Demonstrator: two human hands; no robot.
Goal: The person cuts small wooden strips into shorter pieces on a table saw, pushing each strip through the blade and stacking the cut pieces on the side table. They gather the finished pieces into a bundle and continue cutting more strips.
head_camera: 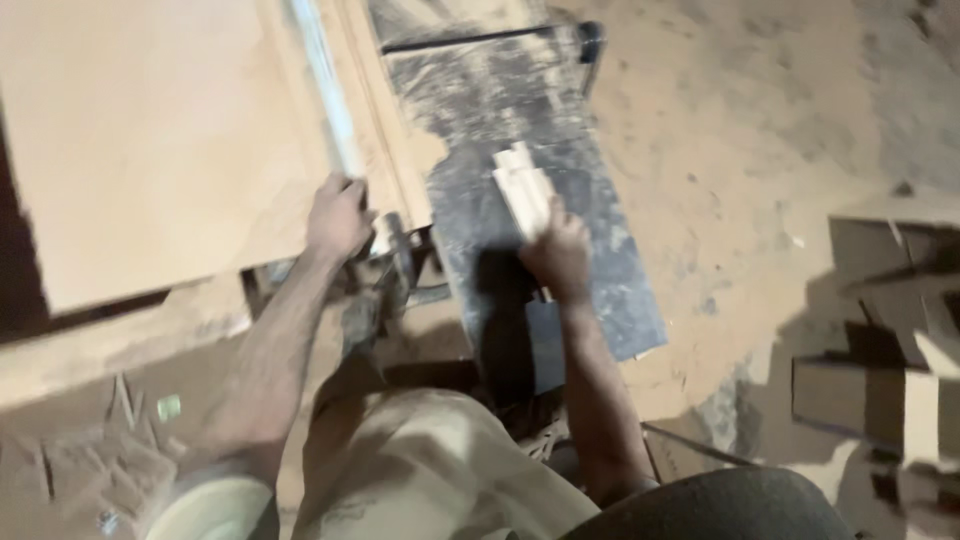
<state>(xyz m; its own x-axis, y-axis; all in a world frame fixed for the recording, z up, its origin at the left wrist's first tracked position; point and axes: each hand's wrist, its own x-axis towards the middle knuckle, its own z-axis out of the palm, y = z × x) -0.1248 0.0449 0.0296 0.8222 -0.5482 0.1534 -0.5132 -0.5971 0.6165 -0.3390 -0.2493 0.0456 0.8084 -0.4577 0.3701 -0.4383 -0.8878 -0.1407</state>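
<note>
Nearest to me were my own knees in pale trousers, and past them both forearms reached forward over a floor thick with sawdust. My right hand lay on the near end of a short pale wood strip, fingers curled down over it and pressing it flat; the strip rested on the dark metal table of the machine, roughly at its middle, pointing away from me. My left hand sat at the near edge of a large board, close by a light rail running along that board's right side. The picture was blurred there, so I could not tell whether those fingers were clamped on the rail or only resting against it. Sawdust was heaped on the table's far end. Well off to the right stood some stacked wooden blocks. Scraps lay on the floor at my left.
</note>
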